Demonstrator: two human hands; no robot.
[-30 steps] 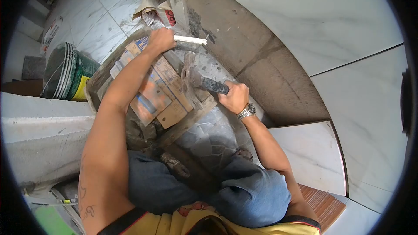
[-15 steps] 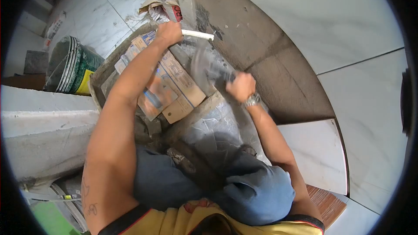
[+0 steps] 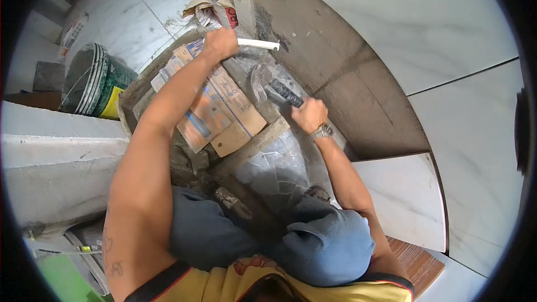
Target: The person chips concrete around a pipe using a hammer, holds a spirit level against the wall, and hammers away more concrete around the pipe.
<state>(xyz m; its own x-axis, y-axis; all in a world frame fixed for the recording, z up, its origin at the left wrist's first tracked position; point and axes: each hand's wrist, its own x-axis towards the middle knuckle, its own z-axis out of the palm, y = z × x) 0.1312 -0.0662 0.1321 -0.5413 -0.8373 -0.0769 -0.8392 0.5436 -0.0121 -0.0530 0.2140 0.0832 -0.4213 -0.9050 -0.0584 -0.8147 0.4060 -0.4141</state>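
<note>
My left hand [image 3: 221,43] is closed round one end of a white strip [image 3: 258,43] that points to the right, near the wall's foot. My right hand [image 3: 310,115] grips the dark wrapped handle of a hammer [image 3: 286,92]. The hammer's head, slightly blurred, is over the grey surface below the strip; whether it touches that surface I cannot tell. Flattened cardboard [image 3: 238,106] lies beneath and beside my left forearm, with a printed sheet [image 3: 206,123] on it.
A green bucket [image 3: 99,81] stands at the left, near a white ledge [image 3: 61,140]. An open paper sack [image 3: 208,8] is at the top. A brown bare wall [image 3: 330,50] rises at the right, with a loose white tile [image 3: 400,198] below it.
Compared with one second ago, the scene has shifted slightly in view. The hammer's head has swung, blurred half a second ago and clearer now. Both hands keep their holds.
</note>
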